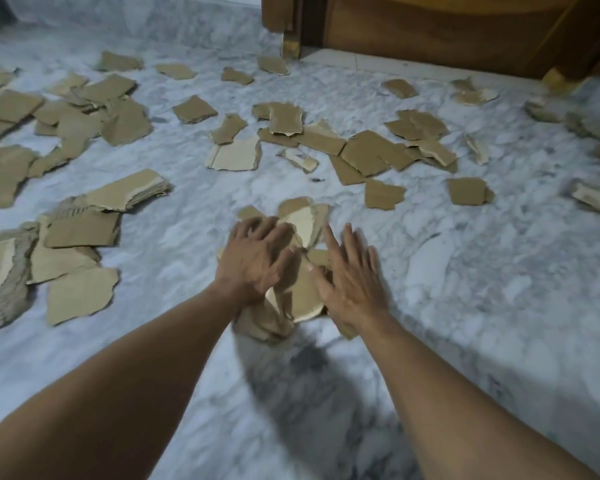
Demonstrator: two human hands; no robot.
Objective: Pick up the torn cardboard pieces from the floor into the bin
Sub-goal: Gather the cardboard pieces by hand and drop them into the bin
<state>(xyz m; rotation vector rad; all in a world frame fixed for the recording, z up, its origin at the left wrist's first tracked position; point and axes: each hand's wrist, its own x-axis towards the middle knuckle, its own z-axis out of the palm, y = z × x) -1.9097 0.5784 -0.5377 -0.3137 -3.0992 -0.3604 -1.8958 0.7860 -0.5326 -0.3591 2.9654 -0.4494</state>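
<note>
Marble floor (465, 271): ragged, tan cardboard pieces (80, 296).

Logged floor (499, 271) as white marble, veined and mottled grey. Recorded cardboard pieces (194, 109) as tan-brown; pale cream on torn piece (234, 155) at centre. Noted grey-brown ribbing on near left piece (9, 289). Marked far right furniture (430, 29) as reddish-brown wood, foot (290, 48) pale yellow.

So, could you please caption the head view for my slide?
Open left hand and right hand over a cardboard pile on the marble floor, more pieces scattered around.
</note>
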